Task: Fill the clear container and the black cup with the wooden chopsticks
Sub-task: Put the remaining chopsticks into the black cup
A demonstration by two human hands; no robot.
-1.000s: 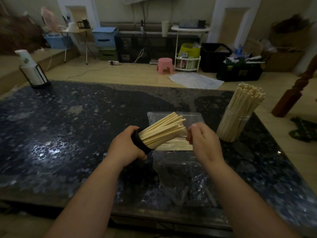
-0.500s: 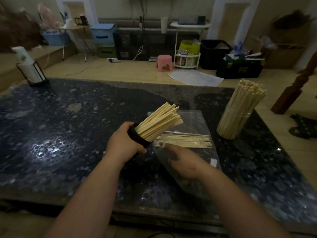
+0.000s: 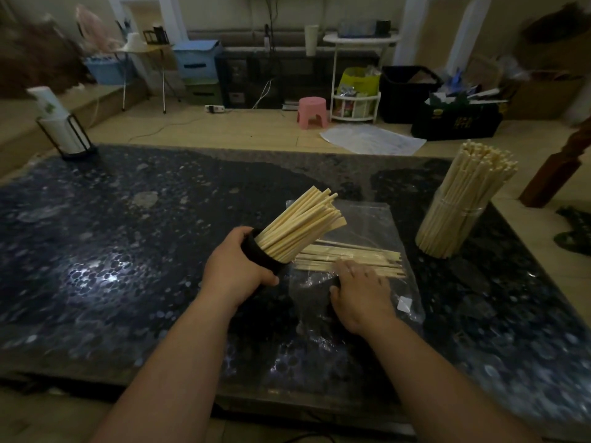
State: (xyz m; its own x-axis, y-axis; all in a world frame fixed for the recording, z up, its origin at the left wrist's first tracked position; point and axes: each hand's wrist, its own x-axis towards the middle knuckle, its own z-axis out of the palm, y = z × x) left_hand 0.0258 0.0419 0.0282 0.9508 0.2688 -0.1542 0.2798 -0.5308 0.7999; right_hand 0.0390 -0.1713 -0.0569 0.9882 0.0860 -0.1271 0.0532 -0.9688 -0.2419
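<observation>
Wraps left grip [image 3: 236,270] round black cup [image 3: 262,255], tilted over desk [image 3: 144,251], largely filled with chopsticks [image 3: 300,228]. Rests right grip [image 3: 361,295] on loose sticks [image 3: 371,257] in bag [image 3: 367,215]; pinching or merely pressing, cannot tell in dim light. Shows clear container [image 3: 454,219] at right, packed full. Looks nearly finished.

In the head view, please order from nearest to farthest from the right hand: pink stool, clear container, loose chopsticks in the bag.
1. Loose chopsticks, directly ahead of the right hand.
2. Clear container, farther right on the table.
3. Pink stool, far back, beyond the table.
</observation>
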